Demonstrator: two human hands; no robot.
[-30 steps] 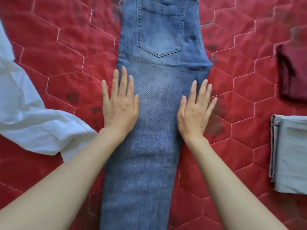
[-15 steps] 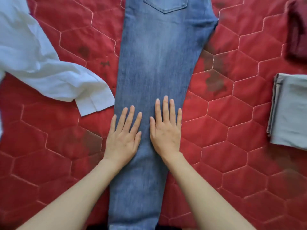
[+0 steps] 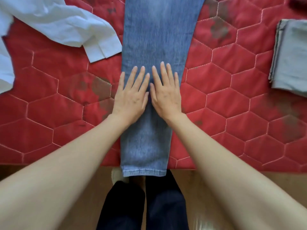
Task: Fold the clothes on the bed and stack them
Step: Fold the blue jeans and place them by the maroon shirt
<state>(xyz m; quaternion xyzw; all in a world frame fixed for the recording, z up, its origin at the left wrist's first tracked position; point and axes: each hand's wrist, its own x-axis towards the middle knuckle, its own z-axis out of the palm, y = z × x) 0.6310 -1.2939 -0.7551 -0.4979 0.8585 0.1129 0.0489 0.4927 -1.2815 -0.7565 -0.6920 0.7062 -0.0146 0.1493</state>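
Both hands lie flat, fingers straight, side by side on the blue jeans (image 3: 154,39) at frame centre: left hand (image 3: 131,98), right hand (image 3: 166,95), grasping nothing. The jeans run down the red quilted bed (image 3: 232,97), hem hanging past its lower edge. A white shirt (image 3: 54,24) sprawls upper left; a folded grey garment (image 3: 290,55) sits at the right.

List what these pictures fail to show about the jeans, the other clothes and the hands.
- Jeans, head view: waist and pocket cut off by the top edge.
- Denim under the left hand and right hand: covered by the flat palms.
- White shirt: runs past the left and top edges.
- Folded grey garment: cut off at the right edge, blurred.
- Dark red garment: only a corner shows.
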